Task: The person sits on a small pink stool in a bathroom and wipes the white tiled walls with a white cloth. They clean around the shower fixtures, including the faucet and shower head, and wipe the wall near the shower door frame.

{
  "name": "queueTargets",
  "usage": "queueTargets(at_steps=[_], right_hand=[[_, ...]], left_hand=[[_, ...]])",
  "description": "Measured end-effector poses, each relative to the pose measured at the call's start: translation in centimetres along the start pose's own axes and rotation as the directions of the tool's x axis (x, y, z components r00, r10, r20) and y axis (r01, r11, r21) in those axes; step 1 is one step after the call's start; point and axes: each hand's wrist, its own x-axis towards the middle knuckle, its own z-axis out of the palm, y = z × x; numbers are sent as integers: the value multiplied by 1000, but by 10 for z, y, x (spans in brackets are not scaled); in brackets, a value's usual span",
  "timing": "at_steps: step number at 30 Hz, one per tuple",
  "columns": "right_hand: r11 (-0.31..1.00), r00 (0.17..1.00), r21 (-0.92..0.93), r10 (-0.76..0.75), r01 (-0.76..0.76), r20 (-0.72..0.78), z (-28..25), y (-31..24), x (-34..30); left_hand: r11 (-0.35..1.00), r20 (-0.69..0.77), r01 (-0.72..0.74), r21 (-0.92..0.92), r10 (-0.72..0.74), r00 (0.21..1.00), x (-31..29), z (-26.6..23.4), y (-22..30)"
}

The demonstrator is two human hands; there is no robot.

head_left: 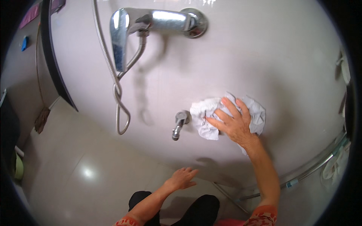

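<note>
A crumpled white cloth is pressed against the pale wall under my right hand. The fingers of that hand are bent over the cloth and hold it to the surface, and folds of fabric stick out on both sides. Just left of the cloth, a small chrome tap juts from the wall. Lower down, my left hand hovers above my dark-clothed knees, its fingers stretched out with nothing in them.
A chrome shower mixer is fixed high on the wall, with a looping metal hose hanging from it. At the left, a brown-headed mop stands near the shiny tiled floor. A metal rail curves at the lower right.
</note>
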Motion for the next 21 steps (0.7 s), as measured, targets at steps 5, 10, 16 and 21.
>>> queueTargets(at_steps=[5,10,16,21], right_hand=[[995,999,-85,-43,44,13,-15,19,-15],[990,993,-77,-115,118,36,-23,48,34],[986,991,-163,-42,21,-125,-23,83,90],[943,967,-300,71,-144,-244,-29,105,111]], left_hand=[[1000,-24,-24,-2,24,999,4,3,5],[1000,2,-16,-3,16,1000,11,4,12],[992,43,-61,-110,66,997,21,10,2],[995,65,16,-94,-10,998,15,-1,1]])
